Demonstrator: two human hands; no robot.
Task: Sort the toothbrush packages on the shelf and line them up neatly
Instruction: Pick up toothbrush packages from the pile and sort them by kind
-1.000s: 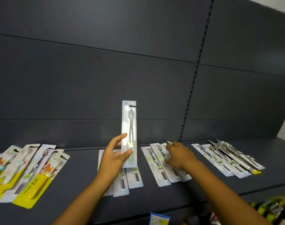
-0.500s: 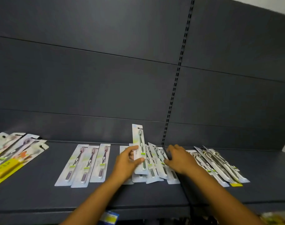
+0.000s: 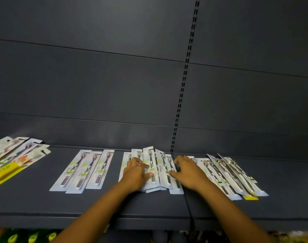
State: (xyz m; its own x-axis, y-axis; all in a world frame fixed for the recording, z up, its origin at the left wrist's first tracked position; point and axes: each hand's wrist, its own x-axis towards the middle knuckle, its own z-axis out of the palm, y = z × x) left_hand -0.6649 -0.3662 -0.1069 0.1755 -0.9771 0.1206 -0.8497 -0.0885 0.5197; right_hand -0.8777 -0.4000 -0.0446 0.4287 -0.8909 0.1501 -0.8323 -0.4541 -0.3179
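Observation:
Flat on the dark shelf [image 3: 44,204] lies a loose stack of green-handled toothbrush packages [image 3: 164,168], overlapping and fanned. My left hand [image 3: 134,173] lies on the stack's left side, with thumb and fingers still closed on the top green toothbrush package [image 3: 150,161]. My right hand [image 3: 189,172] rests on the stack's right side, fingers spread, holding nothing. Three purple-handled packages [image 3: 90,171] lie side by side to the left. Another overlapping pile of grey and dark brush packages [image 3: 232,176] lies to the right.
A heap of yellow and white children's toothbrush packages [image 3: 14,160] sits at the far left of the shelf. A slotted upright strip [image 3: 183,85] divides the grey back panel. Green and yellow goods [image 3: 27,237] show on the lower shelf.
My left hand has brought the green package down from upright in the air onto the stack. The view has shifted right and closer; my right hand stays on the stack.

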